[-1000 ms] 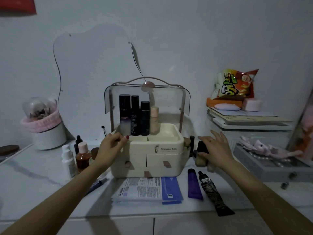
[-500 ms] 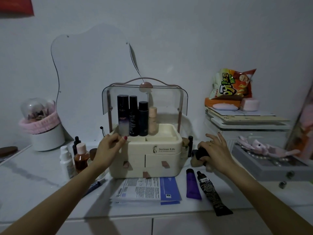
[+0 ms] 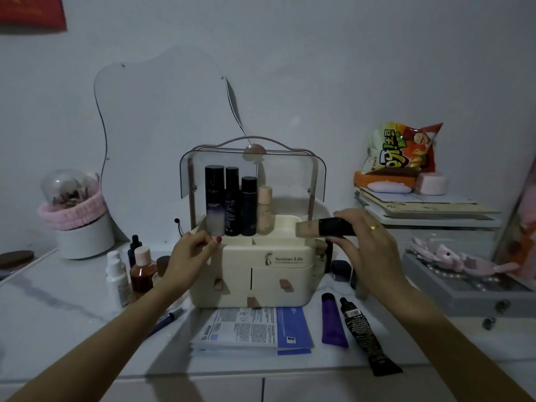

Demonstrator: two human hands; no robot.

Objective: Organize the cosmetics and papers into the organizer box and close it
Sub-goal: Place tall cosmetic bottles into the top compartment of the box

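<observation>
Fingers of the right hand [image 3: 367, 242] grasp a beige, black-capped foundation bottle [image 3: 322, 227] lying sideways above the cream plastic organizer box [image 3: 261, 274] — upend it before lowering; left hand [image 3: 191, 256] pinches the box's rim.

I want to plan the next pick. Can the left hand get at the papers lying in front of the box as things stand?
Probably yes. The papers lie flat and uncovered on the counter in front of the box. The left hand holds only the box's left top edge, so it would have to let go first.
</observation>
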